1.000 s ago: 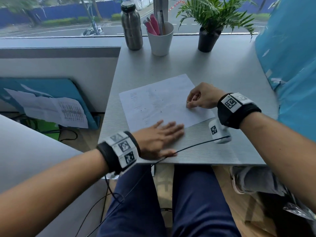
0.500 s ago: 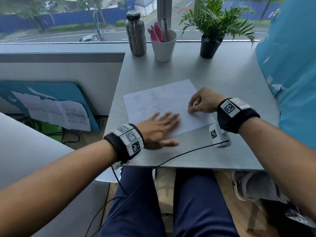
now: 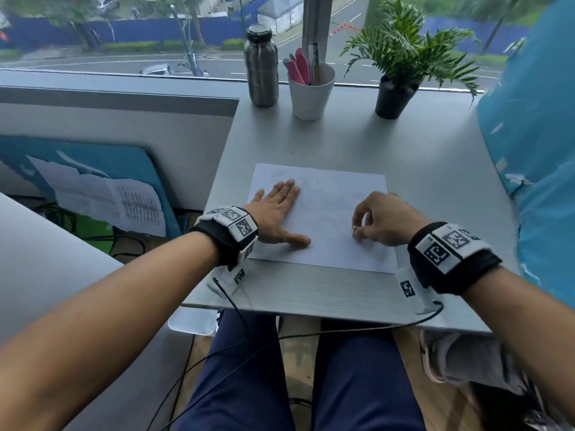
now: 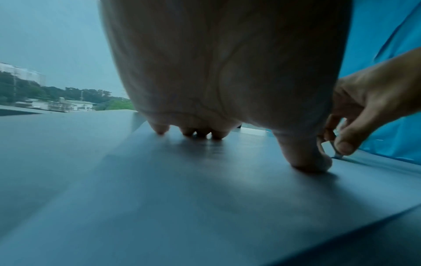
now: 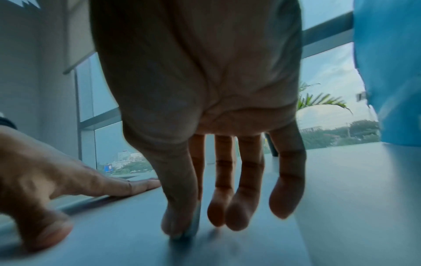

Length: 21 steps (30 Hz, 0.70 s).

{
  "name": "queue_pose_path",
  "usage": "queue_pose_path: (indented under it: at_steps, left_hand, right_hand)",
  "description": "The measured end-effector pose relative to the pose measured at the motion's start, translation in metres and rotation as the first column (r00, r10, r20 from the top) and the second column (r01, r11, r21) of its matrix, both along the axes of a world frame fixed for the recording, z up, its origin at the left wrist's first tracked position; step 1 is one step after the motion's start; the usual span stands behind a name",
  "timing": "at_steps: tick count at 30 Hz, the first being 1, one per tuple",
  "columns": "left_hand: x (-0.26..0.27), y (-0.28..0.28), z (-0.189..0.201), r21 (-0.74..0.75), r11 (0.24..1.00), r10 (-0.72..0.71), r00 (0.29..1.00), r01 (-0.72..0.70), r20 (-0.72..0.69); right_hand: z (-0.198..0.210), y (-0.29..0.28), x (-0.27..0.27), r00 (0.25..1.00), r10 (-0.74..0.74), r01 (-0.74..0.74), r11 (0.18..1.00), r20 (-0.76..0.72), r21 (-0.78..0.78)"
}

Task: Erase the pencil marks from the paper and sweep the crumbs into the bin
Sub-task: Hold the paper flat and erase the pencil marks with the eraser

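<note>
Pinching eraser (image 3: 354, 230) on paper (image 3: 336, 213), right hand (image 3: 384, 222), left hand (image 3: 277, 209) flat beside.

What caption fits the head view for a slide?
Left hand flat on the paper while right hand pinches a small eraser against it.

No word, brand or number can be read. The paper (image 3: 320, 213) on the desk carries only faint pencil marks, too pale to make out. The printed sheet (image 3: 137, 206) leaning by the wall shows a table too small to read. The wristbands (image 3: 236, 225) bear black-and-white square marker codes, no letters
</note>
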<state>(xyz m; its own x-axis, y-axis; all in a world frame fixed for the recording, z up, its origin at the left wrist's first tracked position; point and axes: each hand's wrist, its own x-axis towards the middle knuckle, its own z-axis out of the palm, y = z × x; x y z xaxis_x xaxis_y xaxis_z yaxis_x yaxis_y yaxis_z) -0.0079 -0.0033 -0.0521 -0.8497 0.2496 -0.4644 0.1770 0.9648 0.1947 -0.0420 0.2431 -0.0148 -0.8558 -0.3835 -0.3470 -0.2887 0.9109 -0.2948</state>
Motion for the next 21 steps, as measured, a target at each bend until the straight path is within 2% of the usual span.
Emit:
queue_pose_path:
  at_steps: [3,8,14,18,19,21]
  left_hand:
    - [0.002,0.002,0.000,0.001,1.000,0.000,1.000,0.000,-0.001]
    - [-0.008,0.000,0.002,-0.015,1.000,0.027,0.999,-0.027,0.024]
    - [-0.012,-0.004,-0.002,0.010,1.000,0.017,1.000,-0.017,0.002]
    - [-0.013,-0.005,-0.004,0.014,1.000,0.006,1.000,-0.006,0.013]
    - [-0.012,-0.005,-0.003,0.014,1.000,0.005,1.000,-0.005,0.015]
    - [-0.012,-0.005,-0.001,0.016,1.000,0.005,1.000,-0.005,0.020]
  right_hand:
    - [0.012,-0.013,-0.005,0.995,0.089,-0.090,0.995,-0.043,-0.032]
    - [0.010,-0.058,-0.027,0.985,0.087,-0.119,0.968,-0.150,-0.220]
    - [-0.005,-0.077,-0.042,0.982,-0.023,-0.037,0.951,-0.190,-0.306]
    - [-0.006,-0.081,-0.011,0.972,0.217,-0.232,0.936,-0.086,-0.266]
    - [-0.004,-0.080,-0.016,0.972,0.222,-0.234,0.938,-0.076,-0.254]
    - [-0.003,-0.075,-0.040,0.988,0.103,-0.131,0.955,-0.117,-0.266]
